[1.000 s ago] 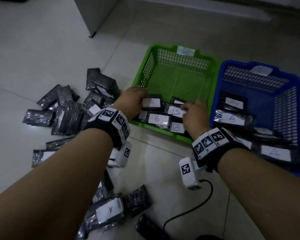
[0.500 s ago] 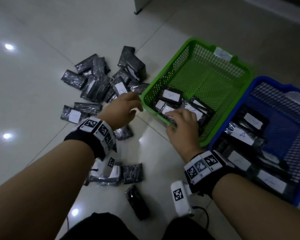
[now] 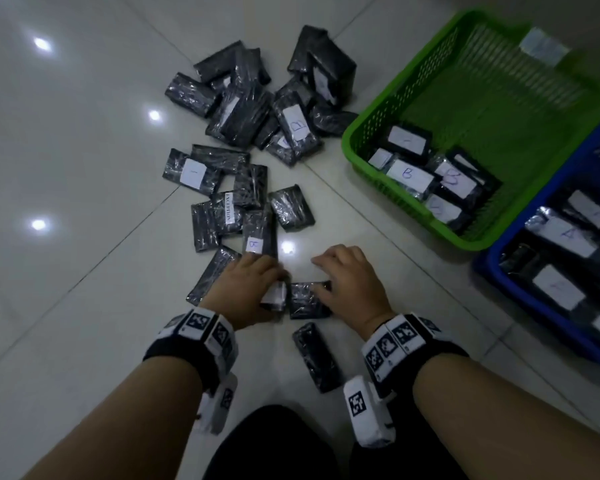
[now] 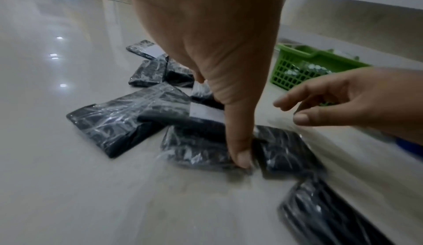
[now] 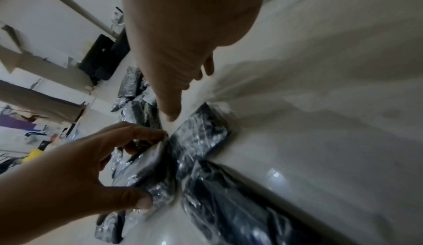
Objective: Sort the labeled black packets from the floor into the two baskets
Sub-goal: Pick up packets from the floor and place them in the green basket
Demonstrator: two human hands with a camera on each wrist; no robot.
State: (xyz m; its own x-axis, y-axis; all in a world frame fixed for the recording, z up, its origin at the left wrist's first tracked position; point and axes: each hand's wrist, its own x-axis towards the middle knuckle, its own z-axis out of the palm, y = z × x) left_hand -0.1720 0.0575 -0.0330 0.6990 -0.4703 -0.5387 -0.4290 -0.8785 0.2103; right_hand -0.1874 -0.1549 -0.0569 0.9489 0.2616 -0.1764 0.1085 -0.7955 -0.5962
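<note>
Many black packets (image 3: 253,112) with white labels lie scattered on the floor. My left hand (image 3: 274,289) pinches one black packet (image 3: 277,296) by its edge, thumb (image 4: 241,158) pressing the near side and fingers (image 5: 158,133) over the top; it tilts up off the floor (image 5: 146,173). Just right of it my right hand (image 3: 326,275) hovers over a second packet (image 3: 305,301) with loosely curled fingers (image 4: 295,102) holding nothing. The green basket (image 3: 347,140) holds B packets (image 3: 409,174). The blue basket (image 3: 492,271) holds A packets (image 3: 568,237).
A third packet (image 3: 317,358) lies close to my knees, under the right wrist. A packet marked B (image 3: 255,244) sits just beyond my left hand. Both baskets stand to the right on the tiled floor (image 3: 84,271). Furniture and boxes (image 5: 45,59) stand farther off.
Both hands left the green basket and came back toward me, down to the nearest floor packets. My left hand took hold of one packet. The head view swung left and down.
</note>
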